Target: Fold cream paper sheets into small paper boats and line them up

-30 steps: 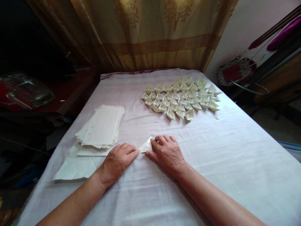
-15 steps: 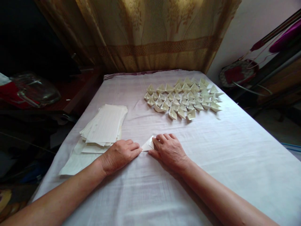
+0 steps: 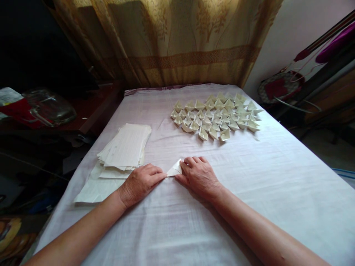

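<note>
A small folded paper [image 3: 174, 169], white and triangular, lies on the cloth-covered table [image 3: 249, 173] between my hands. My left hand [image 3: 144, 181] is closed, its fingertips pinching the paper's left corner. Over the right part of the paper, my right hand [image 3: 200, 178] is closed with bent fingers, gripping its edge and hiding that side. Just beyond my left hand rests a stack of paper sheets [image 3: 126, 146], with more sheets jutting out underneath. Several folded paper boats [image 3: 217, 114] stand grouped in rows farther back on the right.
A glass jar with a handle [image 3: 52, 107] and a red packet [image 3: 19, 112] sit on a dark red cabinet [image 3: 97, 107] to the left. A patterned curtain [image 3: 177, 44] hangs behind the table. At the right are a bag [image 3: 277, 87] and dark rails.
The view has shifted slightly, showing more of the left side. Both hands keep nearly the same place on the folded paper.
</note>
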Demonstrator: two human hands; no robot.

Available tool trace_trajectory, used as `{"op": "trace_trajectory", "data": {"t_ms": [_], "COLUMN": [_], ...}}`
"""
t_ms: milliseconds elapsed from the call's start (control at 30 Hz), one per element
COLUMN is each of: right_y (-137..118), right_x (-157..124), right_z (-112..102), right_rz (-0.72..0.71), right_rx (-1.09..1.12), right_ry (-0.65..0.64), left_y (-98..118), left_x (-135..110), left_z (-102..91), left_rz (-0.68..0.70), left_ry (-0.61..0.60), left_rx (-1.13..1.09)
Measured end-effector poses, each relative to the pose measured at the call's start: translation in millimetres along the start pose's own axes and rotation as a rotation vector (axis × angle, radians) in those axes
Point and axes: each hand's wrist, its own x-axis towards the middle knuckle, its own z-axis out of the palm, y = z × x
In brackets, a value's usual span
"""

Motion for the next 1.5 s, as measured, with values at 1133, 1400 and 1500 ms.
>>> {"op": "trace_trajectory", "data": {"t_ms": [1133,1400,1500], "right_y": [-3.6,-3.0,-3.0], "right_x": [-4.2,-5.4,-6.0], "right_z": [2.3,3.4,5.3], "right_rz": [0.053,0.055,0.052], "right_rx": [0.043,0.064,0.072], "right_ry": [0.014,0.025,0.056], "left_y": [29.5,34.3,36.1], "left_x": [6.9,11.3,12.2], "left_z": [15.8,19.1,18.9], "left_rz": [-0.371,-0.536,-0.576], "left_ry": [0.129,0.126,0.111], "left_rx": [-0.065,-0.12,-0.112]}}
